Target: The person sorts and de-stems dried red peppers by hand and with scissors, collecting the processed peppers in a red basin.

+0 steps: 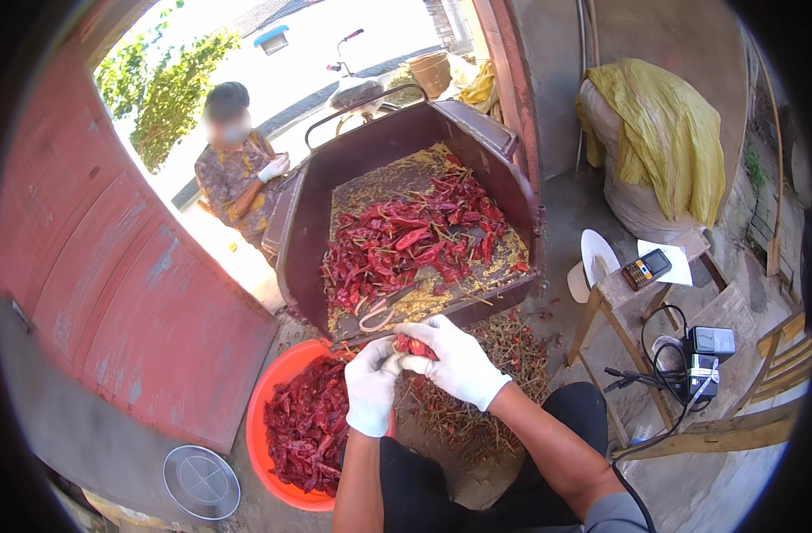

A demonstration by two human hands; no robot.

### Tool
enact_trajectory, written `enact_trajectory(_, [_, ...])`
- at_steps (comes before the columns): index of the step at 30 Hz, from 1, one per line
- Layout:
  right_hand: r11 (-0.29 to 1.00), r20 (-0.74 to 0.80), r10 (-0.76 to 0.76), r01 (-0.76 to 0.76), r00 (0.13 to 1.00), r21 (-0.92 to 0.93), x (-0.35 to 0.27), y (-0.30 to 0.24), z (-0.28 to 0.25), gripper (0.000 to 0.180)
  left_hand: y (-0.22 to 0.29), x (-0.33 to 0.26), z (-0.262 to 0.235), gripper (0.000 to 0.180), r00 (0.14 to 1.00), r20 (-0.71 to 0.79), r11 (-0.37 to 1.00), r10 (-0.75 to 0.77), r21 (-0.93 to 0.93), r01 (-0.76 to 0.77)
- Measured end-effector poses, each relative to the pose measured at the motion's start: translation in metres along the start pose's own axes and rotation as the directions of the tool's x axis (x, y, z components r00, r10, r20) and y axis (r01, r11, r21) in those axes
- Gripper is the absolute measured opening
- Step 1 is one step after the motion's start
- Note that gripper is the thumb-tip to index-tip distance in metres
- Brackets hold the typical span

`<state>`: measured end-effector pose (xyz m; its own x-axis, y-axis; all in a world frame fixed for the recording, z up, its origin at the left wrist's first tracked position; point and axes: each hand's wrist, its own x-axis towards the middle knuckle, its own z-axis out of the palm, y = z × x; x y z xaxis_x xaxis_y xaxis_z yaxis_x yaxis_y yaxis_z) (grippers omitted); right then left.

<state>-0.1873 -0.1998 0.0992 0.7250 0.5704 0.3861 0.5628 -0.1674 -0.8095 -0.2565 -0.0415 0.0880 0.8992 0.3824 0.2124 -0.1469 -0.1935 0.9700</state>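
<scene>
Seen from the head camera, both hands wear white gloves and meet just below the front edge of a dark maroon cart bin (pixel 308 222). The right hand (pixel 459 360) has its fingers closed around a small bunch of dried red chilies (pixel 412 346), and the left hand (pixel 372 384) pinches the same bunch from the other side, its fingers closed on it too. The held bunch sits between the two hands, above a litter of stems on the ground (pixel 477 417). The bin carries a pile of red chilies (pixel 406 240) spread over yellow seeds. Just left of the left hand, an orange basin (pixel 262 426) on the ground holds more chilies. A round metal lid (pixel 202 482) lies further left. Another person (pixel 237 169) sits beyond the bin, by the red door (pixel 113 284). To the right stands a small wooden stool (pixel 619 298) with a handheld device on it.
</scene>
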Motion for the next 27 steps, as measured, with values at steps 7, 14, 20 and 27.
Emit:
enact_trajectory(7, [0.778, 0.226, 0.197, -0.293, 0.954, 0.557, 0.009, -0.028, 0.007, 0.044, 0.033, -0.009, -0.007, 0.01, 0.995, -0.095, 0.999, 0.005, -0.048, -0.009])
enact_trajectory(14, [0.733, 0.279, 0.34, -0.439, 0.898, 0.519, 0.015, 0.022, 0.013, 0.037, -0.007, 0.013, -0.003, 0.016, 0.992, -0.113, 0.971, -0.055, 0.227, 0.08])
enact_trajectory(20, [0.977, -0.114, 0.211, -0.204, 0.971, 0.066, 0.02, 0.07, 0.004, 0.031, -0.015, 0.046, 0.032, 0.041, 0.985, 0.14, 0.993, -0.105, 0.075, 0.095])
enact_trajectory(27, [0.972, -0.066, 0.179, -0.167, 0.982, 0.164, 0.023, 0.087, -0.006, 0.037, -0.032, 0.058, 0.037, 0.04, 0.974, 0.219, 0.997, 0.054, -0.067, -0.04])
